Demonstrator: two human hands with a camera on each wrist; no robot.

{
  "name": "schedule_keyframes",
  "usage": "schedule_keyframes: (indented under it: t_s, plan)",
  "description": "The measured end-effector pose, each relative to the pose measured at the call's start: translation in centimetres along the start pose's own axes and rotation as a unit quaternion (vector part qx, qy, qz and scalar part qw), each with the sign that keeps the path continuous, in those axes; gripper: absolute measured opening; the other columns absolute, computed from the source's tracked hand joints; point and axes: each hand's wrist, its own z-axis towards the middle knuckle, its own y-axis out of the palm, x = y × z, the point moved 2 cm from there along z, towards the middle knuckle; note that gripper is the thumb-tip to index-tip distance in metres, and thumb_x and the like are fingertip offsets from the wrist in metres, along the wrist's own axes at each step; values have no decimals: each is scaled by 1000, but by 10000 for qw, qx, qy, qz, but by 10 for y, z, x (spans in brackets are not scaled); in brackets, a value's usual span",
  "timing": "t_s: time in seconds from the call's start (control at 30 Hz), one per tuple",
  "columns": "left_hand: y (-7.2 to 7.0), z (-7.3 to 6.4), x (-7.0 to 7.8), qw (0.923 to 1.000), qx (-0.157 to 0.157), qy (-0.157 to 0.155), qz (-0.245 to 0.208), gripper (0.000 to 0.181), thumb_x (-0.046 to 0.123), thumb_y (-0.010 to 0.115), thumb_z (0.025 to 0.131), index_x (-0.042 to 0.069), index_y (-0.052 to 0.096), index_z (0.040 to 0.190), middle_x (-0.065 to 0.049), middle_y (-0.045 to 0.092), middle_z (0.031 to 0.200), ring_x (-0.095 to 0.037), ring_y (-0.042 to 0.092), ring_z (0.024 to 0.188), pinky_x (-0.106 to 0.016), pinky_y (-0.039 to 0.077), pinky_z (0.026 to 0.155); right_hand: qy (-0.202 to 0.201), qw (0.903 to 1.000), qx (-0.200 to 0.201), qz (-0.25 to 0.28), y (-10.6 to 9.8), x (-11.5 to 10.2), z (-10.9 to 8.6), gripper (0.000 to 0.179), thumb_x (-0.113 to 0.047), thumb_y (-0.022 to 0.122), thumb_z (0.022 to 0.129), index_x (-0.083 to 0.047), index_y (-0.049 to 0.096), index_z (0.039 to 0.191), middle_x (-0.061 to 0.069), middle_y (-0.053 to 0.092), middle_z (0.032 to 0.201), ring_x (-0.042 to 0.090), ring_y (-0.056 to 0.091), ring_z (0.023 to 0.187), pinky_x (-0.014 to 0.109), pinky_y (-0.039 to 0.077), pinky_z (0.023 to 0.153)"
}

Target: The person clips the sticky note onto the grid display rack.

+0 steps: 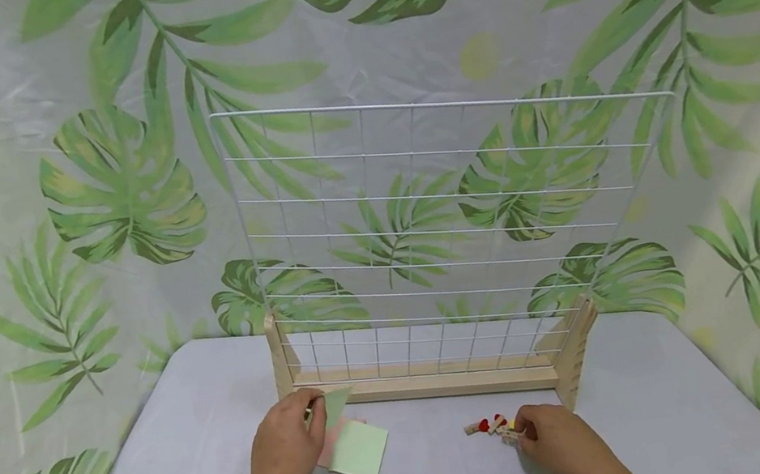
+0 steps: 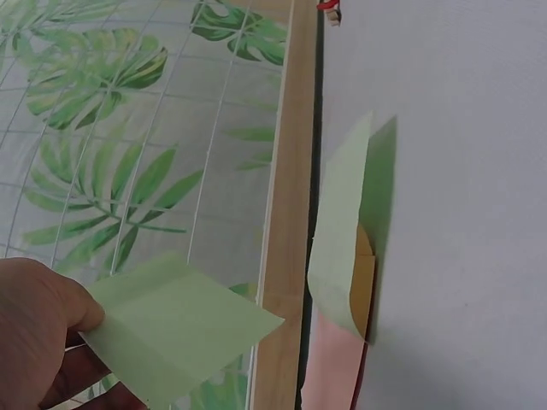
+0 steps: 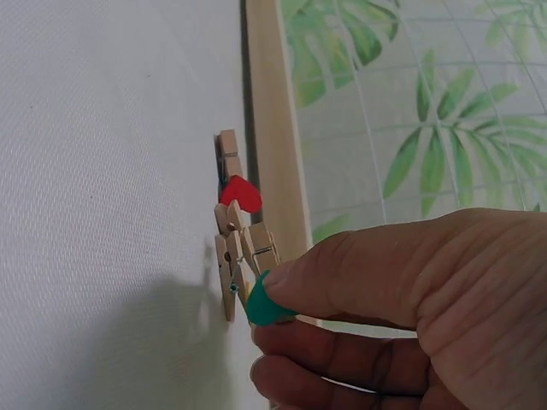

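My left hand [image 1: 284, 446] pinches a pale green paper square [image 2: 184, 329] by one edge between thumb and fingers, raised above the table. Beneath it lie a light green note pad [image 1: 361, 453] and pink paper [image 2: 333, 363], with a bit of yellow-orange paper [image 2: 364, 282] showing between. On the right, my right hand [image 1: 566, 443] pinches a clothespin with a green heart [image 3: 265, 305]; most of that clothespin is hidden by the fingers. Touching or very close to it is a small pile of wooden clothespins [image 3: 228, 265], one bearing a red heart [image 3: 242, 195].
Behind both hands stands a white wire grid [image 1: 425, 242] in a wooden base [image 1: 432, 385] with upright side supports. A white cloth covers the table [image 1: 218, 384]. Leaf-patterned sheeting [image 1: 122, 185] hangs behind and at the sides.
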Motion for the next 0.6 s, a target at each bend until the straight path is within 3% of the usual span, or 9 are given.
schedule_keyframes:
  t_s: [0.2, 0.4, 0.6]
  plan:
    - [-4, 3, -2, 9975, -208, -482, -476, 6, 9, 72, 93, 8, 76, 98, -5, 77, 87, -14, 70, 73, -29, 56, 60, -28, 10000, 48, -75, -1, -1, 1, 14, -7, 81, 80, -15, 70, 82, -5, 58, 73, 10, 50, 69, 31, 46, 63]
    - [-4, 3, -3, 9855, -489, -1164, -1136, 10, 12, 68, 97, 10, 74, 104, 0, 76, 89, -11, 68, 78, -25, 54, 65, -134, 9996, 229, -89, -3, -1, 0, 15, -7, 82, 79, -15, 69, 80, -5, 57, 73, 10, 48, 69, 29, 44, 62]
    - [-5, 3, -3, 9763, -468, -1461, -1524, 12, 10, 65, 98, 9, 73, 107, -2, 75, 93, -12, 69, 80, -25, 54, 68, -78, 9997, 213, -43, -3, 0, 1, 14, -8, 82, 80, -15, 70, 80, -5, 57, 73, 10, 49, 69, 29, 44, 62]
